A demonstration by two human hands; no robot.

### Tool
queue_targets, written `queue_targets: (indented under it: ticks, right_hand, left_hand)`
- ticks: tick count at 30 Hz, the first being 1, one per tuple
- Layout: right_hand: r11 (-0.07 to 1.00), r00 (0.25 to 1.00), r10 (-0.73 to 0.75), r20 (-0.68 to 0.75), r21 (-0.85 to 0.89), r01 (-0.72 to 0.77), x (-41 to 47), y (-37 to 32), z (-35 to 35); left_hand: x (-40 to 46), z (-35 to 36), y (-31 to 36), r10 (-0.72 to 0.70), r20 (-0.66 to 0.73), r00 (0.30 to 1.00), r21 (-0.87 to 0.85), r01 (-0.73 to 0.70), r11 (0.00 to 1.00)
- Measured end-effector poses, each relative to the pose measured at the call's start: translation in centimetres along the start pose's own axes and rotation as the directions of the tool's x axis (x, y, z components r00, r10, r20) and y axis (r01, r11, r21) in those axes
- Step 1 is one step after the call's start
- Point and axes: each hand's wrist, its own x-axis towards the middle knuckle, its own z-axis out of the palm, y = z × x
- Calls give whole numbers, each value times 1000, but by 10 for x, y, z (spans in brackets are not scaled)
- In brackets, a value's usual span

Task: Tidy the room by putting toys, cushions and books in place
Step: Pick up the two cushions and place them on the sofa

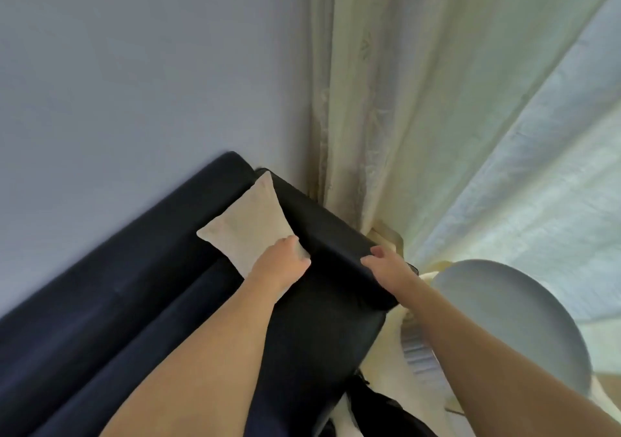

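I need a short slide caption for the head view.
Left hand grips beige cushion in sofa corner; right hand rests on armrest.

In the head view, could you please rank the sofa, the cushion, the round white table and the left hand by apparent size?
1. sofa
2. round white table, though nearness inflates it
3. cushion
4. left hand

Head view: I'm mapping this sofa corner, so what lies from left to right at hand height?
Sofa backrest → beige cushion → left hand → sofa armrest → right hand → round white table.
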Motion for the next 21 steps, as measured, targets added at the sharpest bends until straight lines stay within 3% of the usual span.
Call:
queue_targets:
  ticks: [8,15,21]
  right_hand:
    - [970,950,201,-238,182,-159,-99,108,-62]
    - [949,936,206,-285,291,-120,-158,186,-106]
    - [844,856,363,-369,520,-134,-238,317,-189]
  left_hand:
    - [-60,74,87,266,192,945,80,-286,955]
    - [-99,112,166,311,283,907,237,-380,894]
    - [-164,211,286,397,432,810,274,-538,797]
